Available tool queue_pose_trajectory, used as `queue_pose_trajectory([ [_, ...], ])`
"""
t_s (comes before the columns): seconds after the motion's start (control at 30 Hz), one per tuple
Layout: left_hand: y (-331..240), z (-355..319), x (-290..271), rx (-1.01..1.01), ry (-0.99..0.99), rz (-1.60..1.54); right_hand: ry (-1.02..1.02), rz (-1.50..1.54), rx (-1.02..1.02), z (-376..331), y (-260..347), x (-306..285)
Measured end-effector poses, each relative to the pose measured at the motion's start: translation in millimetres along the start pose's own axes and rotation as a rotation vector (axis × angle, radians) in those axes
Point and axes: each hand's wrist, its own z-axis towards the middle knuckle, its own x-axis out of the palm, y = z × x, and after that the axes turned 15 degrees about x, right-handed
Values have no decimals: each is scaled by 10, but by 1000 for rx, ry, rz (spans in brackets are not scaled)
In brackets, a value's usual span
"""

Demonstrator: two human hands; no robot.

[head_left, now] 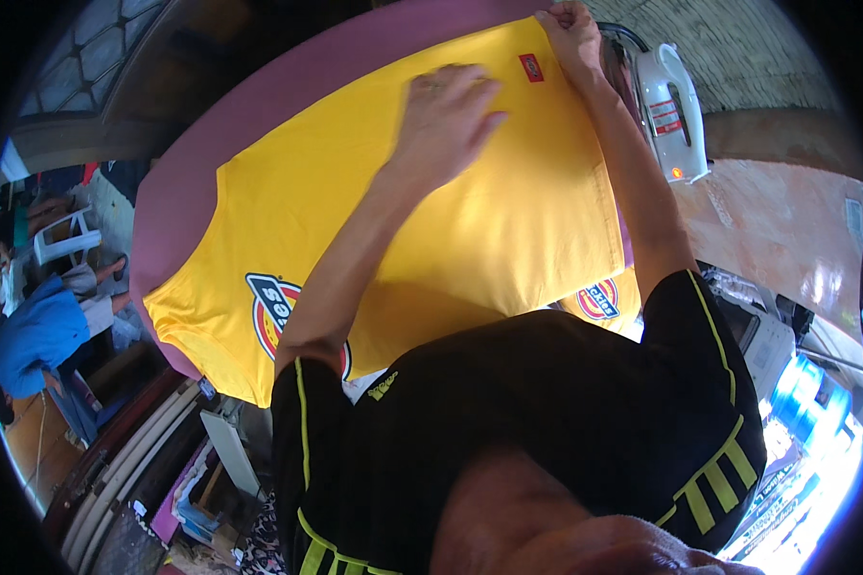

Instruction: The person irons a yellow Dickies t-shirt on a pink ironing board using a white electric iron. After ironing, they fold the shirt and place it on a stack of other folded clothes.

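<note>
A yellow shirt (518, 220) lies spread over a purple-covered ironing board (187, 187). It has a small red label (531, 68) near the far right corner. A round printed emblem (267, 305) towards the left is partly hidden behind my left forearm. My left hand (446, 120) is over the far middle of the shirt, fingers apart and slightly blurred; whether it touches the cloth I cannot tell. At the far right corner, my right hand (573, 40) pinches the shirt's edge. To its right a white iron (671, 115) stands with a small orange light lit.
Another yellow piece with a round print (599, 299) shows at the board's near right side. A brownish surface (786, 225) extends right of the iron. A blue water jug (807, 398) stands at lower right. At left are a person in blue (43, 331) and a white plastic chair (67, 235).
</note>
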Motion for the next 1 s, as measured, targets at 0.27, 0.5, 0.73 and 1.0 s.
queue_pose_trajectory([
  [0.27, 284, 616, 705, 144, 20, 182, 9, -180, -609, -866, 371, -563],
  [0.5, 246, 664, 694, 105, 65, 125, 112, -703, -620, -1715, 104, -1040],
  [0.73, 267, 666, 681, 108, 53, 141, -164, -804, -500, -1113, 139, -1745],
  [1.0, 396, 593, 1001, 116, -88, 148, 147, -567, 195, -73, -464, -2336],
])
